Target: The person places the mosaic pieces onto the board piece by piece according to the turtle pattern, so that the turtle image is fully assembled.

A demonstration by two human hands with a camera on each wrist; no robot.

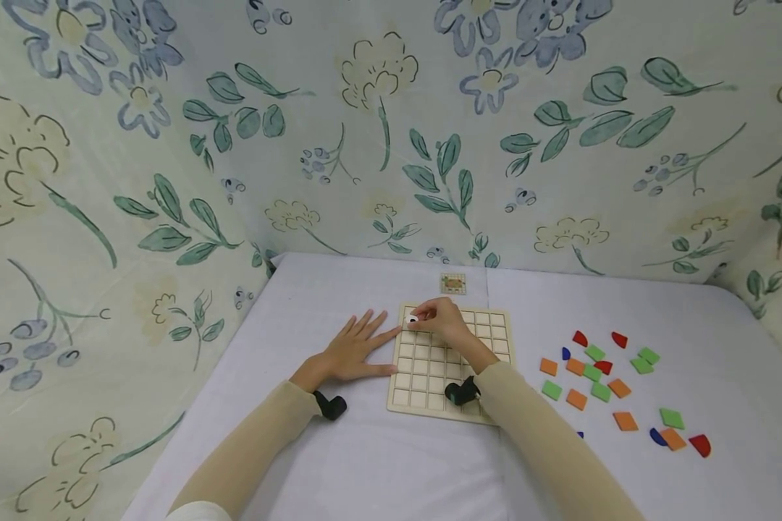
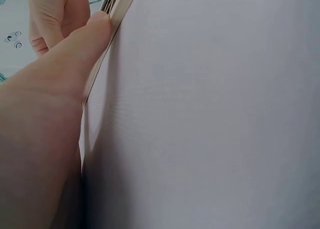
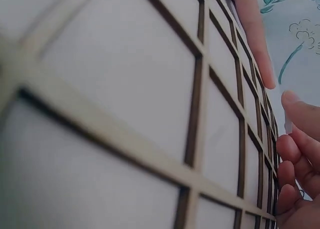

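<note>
A square wooden grid board (image 1: 420, 365) lies on the white-covered table. My right hand (image 1: 448, 323) pinches a small white tile (image 1: 412, 319) with a dark mark, over the board's far left corner. From the side, the right wrist view shows the white tile (image 3: 288, 123) as a thin edge between thumb and fingers. With fingers spread, my left hand (image 1: 354, 354) rests on the cloth left of the board, its thumb and index fingertips at the board's left edge. In the left wrist view, the left thumb (image 2: 75, 54) touches that edge.
Right of the board lie scattered flat pieces: orange tiles (image 1: 576, 399), green tiles (image 1: 551, 390), red quarter-rounds (image 1: 700, 445) and blue half-rounds (image 1: 658, 437). A small picture card (image 1: 452, 283) lies behind the board. Flower-printed cloth (image 1: 378, 145) hangs behind and at the sides.
</note>
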